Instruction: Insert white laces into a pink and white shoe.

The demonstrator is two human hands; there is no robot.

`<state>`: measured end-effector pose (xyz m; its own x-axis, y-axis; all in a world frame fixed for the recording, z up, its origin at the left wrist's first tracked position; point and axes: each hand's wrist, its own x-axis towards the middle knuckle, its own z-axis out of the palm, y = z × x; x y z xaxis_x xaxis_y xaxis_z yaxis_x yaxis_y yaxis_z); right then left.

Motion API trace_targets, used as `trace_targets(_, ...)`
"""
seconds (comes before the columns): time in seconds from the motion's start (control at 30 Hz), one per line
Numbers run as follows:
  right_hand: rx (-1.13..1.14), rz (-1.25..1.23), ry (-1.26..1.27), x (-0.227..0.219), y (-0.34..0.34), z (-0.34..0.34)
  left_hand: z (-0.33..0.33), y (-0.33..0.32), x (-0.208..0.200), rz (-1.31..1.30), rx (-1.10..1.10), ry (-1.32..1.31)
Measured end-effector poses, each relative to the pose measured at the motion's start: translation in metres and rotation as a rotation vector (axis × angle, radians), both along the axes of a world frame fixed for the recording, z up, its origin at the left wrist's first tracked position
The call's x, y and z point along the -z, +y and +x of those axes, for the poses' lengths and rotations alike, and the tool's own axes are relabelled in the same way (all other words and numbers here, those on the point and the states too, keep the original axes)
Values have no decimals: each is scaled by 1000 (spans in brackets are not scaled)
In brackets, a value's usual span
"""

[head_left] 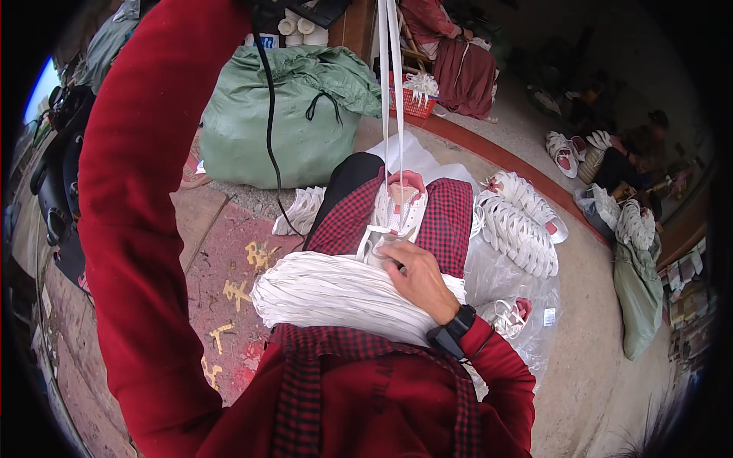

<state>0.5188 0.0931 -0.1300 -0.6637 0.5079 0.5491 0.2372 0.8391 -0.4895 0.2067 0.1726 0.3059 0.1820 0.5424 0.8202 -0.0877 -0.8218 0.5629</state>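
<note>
A white sneaker [398,212] with a pink lining lies on my lap, its toe toward me. My right hand [418,276] grips it at the toe, fingers curled and partly hidden. From the sneaker two lengths of white shoelace [394,84] rise taut past the upper edge of the picture. My left arm [141,191], in a red sleeve, is raised high, and its hand lies outside the picture. Across my lap, under my right wrist, rests a thick bundle of white shoelaces [343,294].
Laced white shoes [515,221] are piled to my right on clear plastic, with a single sneaker [510,317] nearer. Ahead stands a stuffed green sack [282,114]. Beyond are a red basket [412,99] and a seated person [462,69]. A black cord [271,130] hangs at left.
</note>
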Motion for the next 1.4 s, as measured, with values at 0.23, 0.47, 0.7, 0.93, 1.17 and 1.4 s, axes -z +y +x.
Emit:
trace_targets(0.23, 159, -124, 99, -6, 31, 14, 30, -26, 66, -13, -404, 20)
trace_targets(0.47, 157, 64, -34, -8, 46, 4, 51, -28, 54, 32, -290, 103)
trace_targets(0.7, -130, -199, -268, -39, 78, 31, 67, -16, 36, 31, -288, 208)
trace_targets(0.93, -278, -582, -348, -40, 98, 48, 85, -6, 20, -66, -232, 327)
trace_targets(1.17, -175, -451, 171, -61, 82, 9, 65, 5, 1, -102, -46, 400)
trace_targets(1.4, -418, -1052, 373, -69, 93, -48, 74, -20, 52, 12, -531, 465)
